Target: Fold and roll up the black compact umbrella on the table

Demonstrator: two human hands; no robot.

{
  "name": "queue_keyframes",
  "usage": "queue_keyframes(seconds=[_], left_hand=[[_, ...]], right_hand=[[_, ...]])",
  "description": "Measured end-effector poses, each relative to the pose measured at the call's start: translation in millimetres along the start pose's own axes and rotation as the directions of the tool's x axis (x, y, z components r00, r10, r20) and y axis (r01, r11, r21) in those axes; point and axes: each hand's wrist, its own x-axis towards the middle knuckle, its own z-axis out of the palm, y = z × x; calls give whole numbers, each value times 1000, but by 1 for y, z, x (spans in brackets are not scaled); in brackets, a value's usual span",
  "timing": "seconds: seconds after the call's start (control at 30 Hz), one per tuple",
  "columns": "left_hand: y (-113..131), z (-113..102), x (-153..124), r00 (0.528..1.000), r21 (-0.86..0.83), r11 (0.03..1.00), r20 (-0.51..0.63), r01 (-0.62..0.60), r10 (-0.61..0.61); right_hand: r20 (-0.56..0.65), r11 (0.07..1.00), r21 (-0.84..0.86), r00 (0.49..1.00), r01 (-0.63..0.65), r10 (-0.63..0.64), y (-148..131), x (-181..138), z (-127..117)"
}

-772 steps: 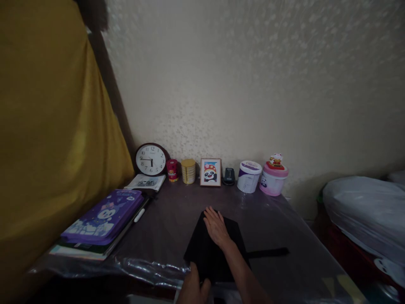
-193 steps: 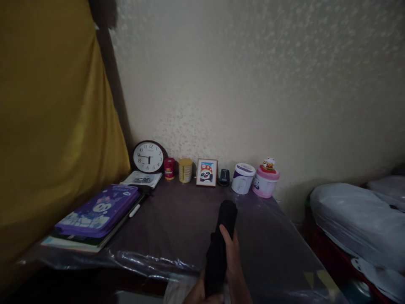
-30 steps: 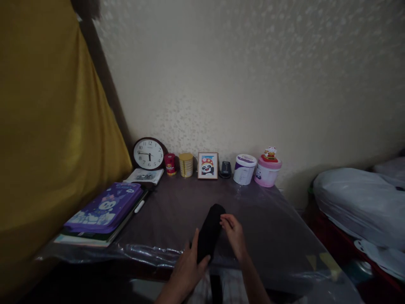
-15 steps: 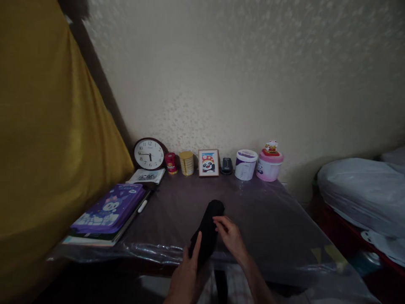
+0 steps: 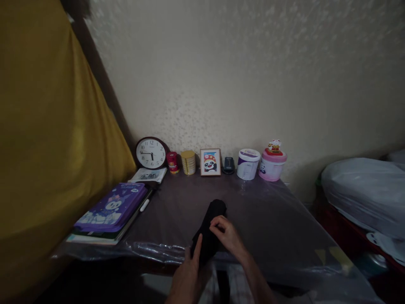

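Left hand [image 5: 187, 274]: curled round long black cloth roll [image 5: 206, 231]
Right hand [image 5: 227, 235]: fingertips pinched; can't tell on what
Roll: at plastic-covered brown table's [image 5: 265, 215] near edge
Slip danger: loose fingers could drop it

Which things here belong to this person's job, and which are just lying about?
In use:
long black bundle, apparently fabric
left hand, at its near end
right hand, fingertips over it

Lying about:
round white-faced clock
red cylindrical tin
yellow-lidded ribbed canister
framed panda picture
white-and-purple round tub
pink-and-white round tub
purple cartoon-printed case
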Motion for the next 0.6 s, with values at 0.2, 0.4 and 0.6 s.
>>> queue_keyframes(seconds=[0.2,0.4,0.6], left_hand=[[-9,7,3,999,-44,999,-39,-30,28],[-24,5,11,983,-405,897,-106,-178,147],[-49,-4,24,977,-822,563,179,83,118]], right_hand=[[-31,986,44,987,-159,161,15,-12,-44],[-330,973,-8,919,-231,215,46,-17,-88],[-353,970,-66,915,-234,196,57,-22,-94]])
